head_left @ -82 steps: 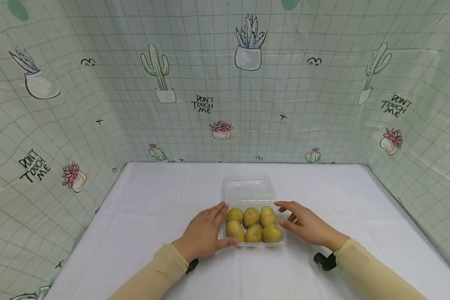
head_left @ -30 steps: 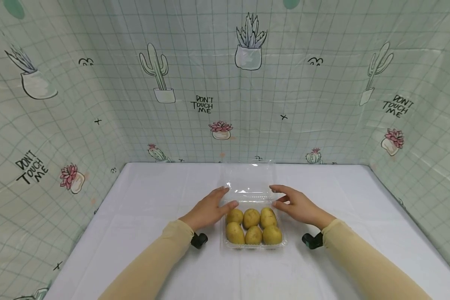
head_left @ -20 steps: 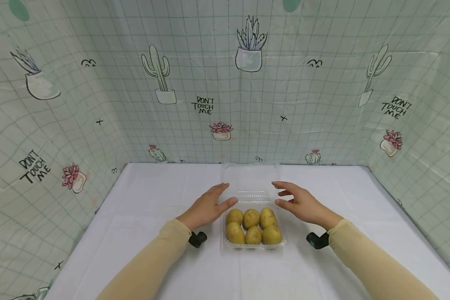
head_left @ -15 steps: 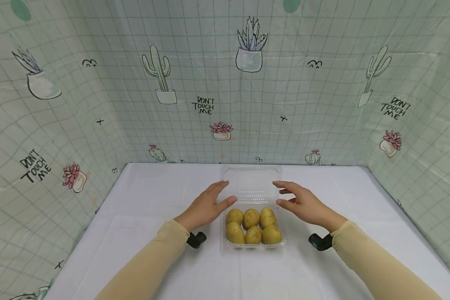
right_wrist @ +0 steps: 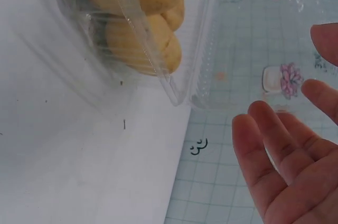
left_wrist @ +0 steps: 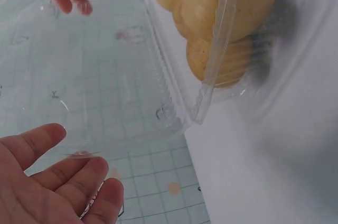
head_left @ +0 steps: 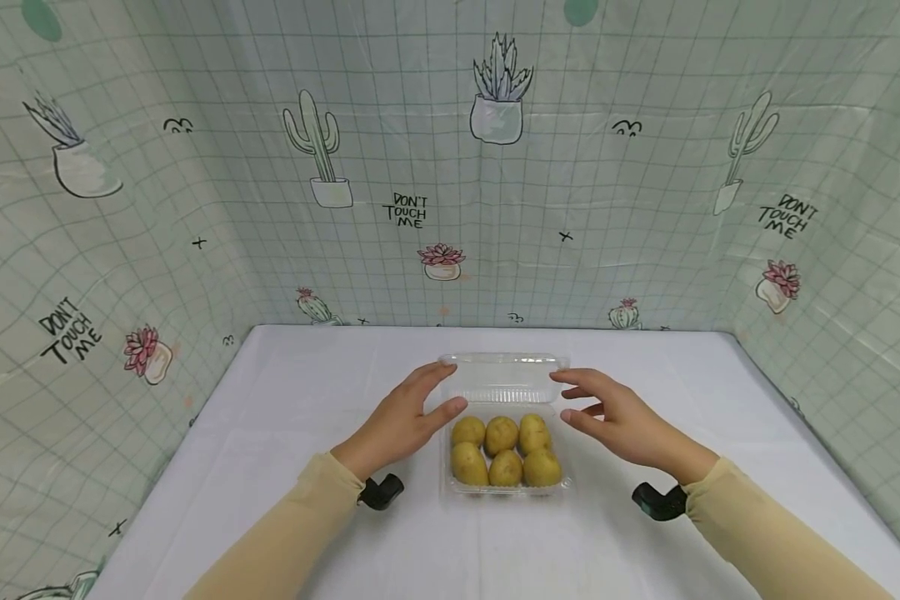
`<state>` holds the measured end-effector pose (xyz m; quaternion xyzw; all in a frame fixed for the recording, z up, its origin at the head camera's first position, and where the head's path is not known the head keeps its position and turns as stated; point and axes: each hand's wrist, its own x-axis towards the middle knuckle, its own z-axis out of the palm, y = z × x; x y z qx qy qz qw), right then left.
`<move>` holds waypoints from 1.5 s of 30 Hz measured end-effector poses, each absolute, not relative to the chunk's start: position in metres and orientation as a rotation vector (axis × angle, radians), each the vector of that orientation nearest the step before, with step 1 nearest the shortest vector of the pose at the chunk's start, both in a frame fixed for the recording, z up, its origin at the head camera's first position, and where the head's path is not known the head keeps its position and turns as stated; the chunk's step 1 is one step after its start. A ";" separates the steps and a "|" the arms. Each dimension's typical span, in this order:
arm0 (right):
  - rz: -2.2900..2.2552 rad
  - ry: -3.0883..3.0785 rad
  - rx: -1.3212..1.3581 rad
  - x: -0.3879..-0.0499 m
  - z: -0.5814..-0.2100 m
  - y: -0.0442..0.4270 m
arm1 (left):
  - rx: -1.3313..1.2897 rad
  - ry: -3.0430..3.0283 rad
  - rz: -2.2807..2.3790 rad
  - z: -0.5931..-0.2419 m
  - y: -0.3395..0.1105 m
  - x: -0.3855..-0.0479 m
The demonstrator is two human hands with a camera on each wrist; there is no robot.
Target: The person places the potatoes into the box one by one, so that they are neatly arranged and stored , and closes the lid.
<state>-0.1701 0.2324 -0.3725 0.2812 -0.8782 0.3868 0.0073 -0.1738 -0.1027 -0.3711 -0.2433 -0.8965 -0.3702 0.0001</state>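
A clear plastic clamshell box [head_left: 510, 491] stands mid-table, holding several yellow potatoes [head_left: 505, 468] in two rows. Its hinged lid [head_left: 504, 379] is raised, nearly upright behind them. At the lid's left edge is my left hand [head_left: 401, 421], fingers fairly straight and thumb spread apart; the left wrist view shows its fingertips [left_wrist: 95, 167] at the lid's rim. On the opposite edge my right hand [head_left: 622, 421] has loosely bent fingers, their tips by the lid in the right wrist view. Neither hand visibly pinches it. Firm contact is hard to judge through the transparent plastic.
The box rests on a white-covered table [head_left: 330, 367]. A green checked curtain [head_left: 375, 125] with cactus prints surrounds the back and both sides. Each wrist carries a black camera mount, seen as a left mount [head_left: 381, 492] and a right mount [head_left: 658, 502].
The lid has swung up from lying back and now tilts toward me. Both hands went from the box's sides to the lid's edges, then came slightly nearer. The potatoes stay put.
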 end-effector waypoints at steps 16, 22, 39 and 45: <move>1.213 -2.558 1.043 -0.149 -0.376 0.236 | -0.831 -2.799 -1.078 -0.372 -0.113 -0.148; 1.245 -2.538 1.021 -0.146 -0.376 0.237 | -0.823 -2.776 -1.092 -0.372 -0.116 -0.146; 1.290 -2.493 1.036 -0.133 -0.373 0.238 | -0.834 -2.742 -1.105 -0.376 -0.120 -0.137; 1.307 -2.487 1.050 -0.129 -0.375 0.238 | -0.830 -2.746 -1.097 -0.378 -0.123 -0.134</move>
